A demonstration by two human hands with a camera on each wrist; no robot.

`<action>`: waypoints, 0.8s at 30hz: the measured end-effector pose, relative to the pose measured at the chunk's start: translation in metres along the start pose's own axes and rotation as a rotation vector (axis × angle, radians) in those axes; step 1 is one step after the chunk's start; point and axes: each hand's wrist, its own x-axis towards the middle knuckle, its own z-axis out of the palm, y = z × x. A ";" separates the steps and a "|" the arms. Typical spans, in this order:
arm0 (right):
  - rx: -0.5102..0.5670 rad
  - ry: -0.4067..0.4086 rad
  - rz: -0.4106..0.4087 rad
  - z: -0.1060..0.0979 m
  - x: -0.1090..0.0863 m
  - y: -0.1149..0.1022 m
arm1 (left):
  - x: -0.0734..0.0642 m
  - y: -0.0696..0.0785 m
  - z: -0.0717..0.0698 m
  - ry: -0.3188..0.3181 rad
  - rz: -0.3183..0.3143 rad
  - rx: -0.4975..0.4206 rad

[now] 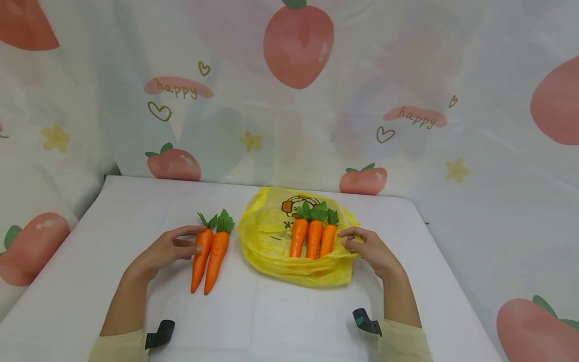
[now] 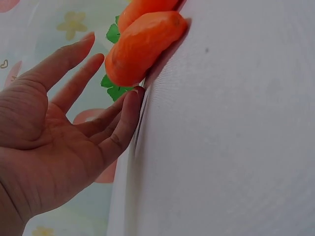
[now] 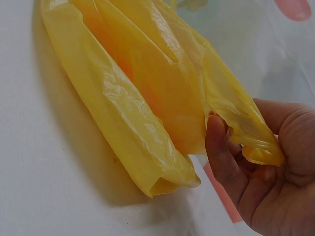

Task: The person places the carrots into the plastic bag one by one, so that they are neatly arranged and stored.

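Two orange carrots with green leafy tops lie side by side on the table, an outer carrot (image 1: pixel 199 266) and an inner carrot (image 1: pixel 217 261). My left hand (image 1: pixel 165 250) reaches over the outer one, fingertips at its upper part; in the left wrist view its fingers spread loosely beside a carrot (image 2: pixel 142 49). To the right lies a yellow plastic bag (image 1: pixel 289 274), mouth spread wide. Three more carrots (image 1: pixel 314 240) sit inside, leaves towards the back, lower ends hidden by the bag's front fold. My right hand (image 1: pixel 373 251) holds the bag's right edge between thumb and curled fingers.
A white-covered table (image 1: pixel 208 327) carries everything. Behind and at the sides hangs a pale curtain (image 1: pixel 280 136) printed with fruit, hearts and flowers. Black bent pieces show at the left sleeve (image 1: pixel 119 347) and the right sleeve (image 1: pixel 404 343).
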 end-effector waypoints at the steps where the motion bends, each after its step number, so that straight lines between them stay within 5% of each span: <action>1: 0.000 -0.001 -0.001 0.000 0.000 0.000 | 0.000 0.000 0.000 -0.004 -0.001 -0.002; 24: -0.022 -0.014 -0.005 0.001 0.001 0.000 | 0.004 -0.002 0.005 0.004 0.029 0.049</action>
